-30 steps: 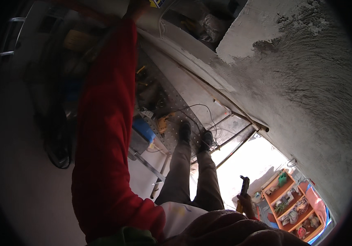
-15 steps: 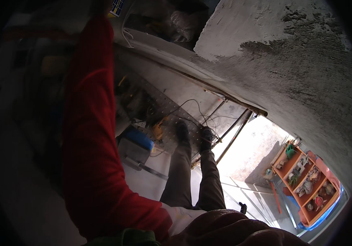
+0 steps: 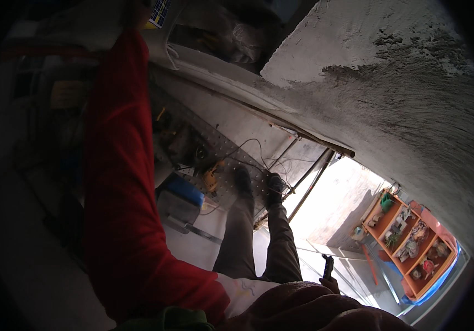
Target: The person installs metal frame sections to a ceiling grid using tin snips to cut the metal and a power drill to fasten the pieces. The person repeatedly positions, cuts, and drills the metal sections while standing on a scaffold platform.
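Observation:
My left arm, in a red sleeve, stretches up the left side of the view. At its end my left hand (image 3: 136, 15) is dark and blurred, so its fingers do not show; it is beside a blue gridded panel with a yellow edge (image 3: 159, 14). Low in the view, right of my legs, my right hand (image 3: 330, 284) is closed round a small black elongated object (image 3: 328, 266) that points upward. Its exact kind cannot be made out.
I stand on a perforated metal platform (image 3: 223, 187). By my feet lie a yellow corded power tool (image 3: 210, 179) and a blue-and-grey box (image 3: 184, 192). A partly plastered wall (image 3: 358, 105) rises at the right. Lower right stands an orange shelf (image 3: 388, 238) with assorted items.
My right hand has come into view with the black object, which has risen and shows more of its length. The left arm stays raised, and the whole view has shifted slightly.

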The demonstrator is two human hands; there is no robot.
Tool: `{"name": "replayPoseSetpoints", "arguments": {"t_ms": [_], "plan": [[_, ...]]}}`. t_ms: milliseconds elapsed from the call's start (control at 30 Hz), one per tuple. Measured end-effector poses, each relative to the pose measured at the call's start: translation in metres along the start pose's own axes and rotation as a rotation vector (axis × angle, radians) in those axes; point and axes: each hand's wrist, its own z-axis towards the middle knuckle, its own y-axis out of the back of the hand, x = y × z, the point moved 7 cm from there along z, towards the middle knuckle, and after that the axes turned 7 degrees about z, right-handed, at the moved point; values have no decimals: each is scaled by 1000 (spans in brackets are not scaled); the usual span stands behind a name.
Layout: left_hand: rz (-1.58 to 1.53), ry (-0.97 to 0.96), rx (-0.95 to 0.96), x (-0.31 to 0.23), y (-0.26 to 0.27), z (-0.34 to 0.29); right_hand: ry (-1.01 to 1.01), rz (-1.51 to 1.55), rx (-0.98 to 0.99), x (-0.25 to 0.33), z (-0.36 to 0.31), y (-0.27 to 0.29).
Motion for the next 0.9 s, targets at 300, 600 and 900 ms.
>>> {"name": "replayPoseSetpoints", "arguments": {"t_ms": [300, 600, 900], "plan": [[-306, 139, 71, 3, 103, -55, 435, -290, -66, 176, -11, -68], [-1491, 849, 356, -264, 316, -328, 1023, -70, 501, 396, -149, -251], [-1435, 809, 161, -309, 474, -316, 977, -17, 888, 384, -269, -271]]}}
